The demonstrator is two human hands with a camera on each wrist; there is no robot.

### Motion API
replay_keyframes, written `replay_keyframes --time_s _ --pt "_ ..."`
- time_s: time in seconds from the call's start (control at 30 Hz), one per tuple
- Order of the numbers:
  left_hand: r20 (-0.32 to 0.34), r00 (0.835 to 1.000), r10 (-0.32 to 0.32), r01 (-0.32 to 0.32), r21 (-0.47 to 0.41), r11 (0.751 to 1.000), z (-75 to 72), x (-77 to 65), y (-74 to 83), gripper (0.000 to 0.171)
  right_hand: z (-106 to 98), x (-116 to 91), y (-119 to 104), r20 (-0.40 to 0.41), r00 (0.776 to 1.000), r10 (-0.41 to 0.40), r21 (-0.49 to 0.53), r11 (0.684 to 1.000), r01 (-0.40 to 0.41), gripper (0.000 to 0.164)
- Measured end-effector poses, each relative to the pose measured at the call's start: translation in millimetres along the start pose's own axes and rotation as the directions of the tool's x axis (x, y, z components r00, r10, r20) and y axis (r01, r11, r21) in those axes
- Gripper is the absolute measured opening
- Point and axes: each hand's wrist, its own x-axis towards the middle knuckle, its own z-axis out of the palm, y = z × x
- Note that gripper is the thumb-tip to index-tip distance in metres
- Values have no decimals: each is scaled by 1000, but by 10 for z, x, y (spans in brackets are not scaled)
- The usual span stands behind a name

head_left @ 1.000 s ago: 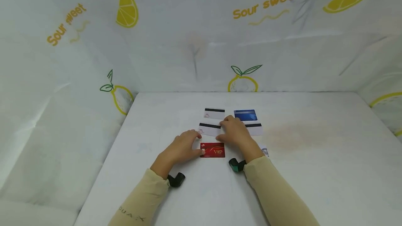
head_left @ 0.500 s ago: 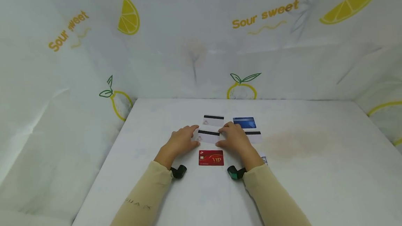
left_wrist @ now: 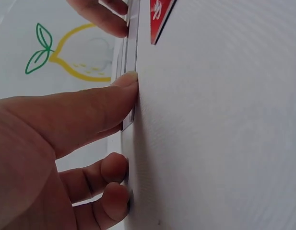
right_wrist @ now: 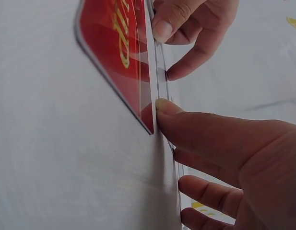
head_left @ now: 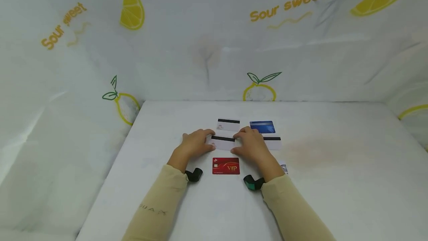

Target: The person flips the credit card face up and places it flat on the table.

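Note:
A white card with a black magnetic stripe (head_left: pixel 223 143) lies on the table between both hands. My left hand (head_left: pixel 193 145) holds its left end, thumb at the near corner and index finger at the far one. At the other end my right hand (head_left: pixel 250 144) grips it the same way; the left wrist view shows the thumb (left_wrist: pixel 109 103) right on the card's edge. Just nearer to me lies a red VIP card (head_left: pixel 226 166), also seen large in the right wrist view. Both palms are hidden from above.
Behind sits another white striped card (head_left: pixel 228 125), with a blue card (head_left: pixel 262 127) to its right. A further white striped card (head_left: pixel 273 143) is partly covered by the right hand. Another card (head_left: pixel 284 168) peeks out beside the right wrist. A lemon-print sheet (head_left: pixel 167 55) surrounds the white table.
My left hand has moved away from the red card's left end, up to the left end of the white striped card. The right hand has stayed at that card's right end.

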Motion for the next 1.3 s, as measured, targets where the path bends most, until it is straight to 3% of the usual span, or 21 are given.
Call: replay_keyframes --time_s 0.37,0.63,1.0,1.3 --pt "-12 1000 -6 6 -22 1000 -29 24 67 39 -70 0 -3 17 1000 -5 15 1000 5 56" --pt "-8 999 -33 32 -12 999 -31 -12 60 55 -13 38 -24 21 999 -37 22 999 36 48" --pt "-7 1000 -26 25 -42 999 -35 -23 24 31 32 66 -64 29 1000 1 71 997 -3 47" --pt "-5 999 -35 35 -52 998 -24 -18 17 47 44 59 -72 27 999 34 73 997 -36 47"
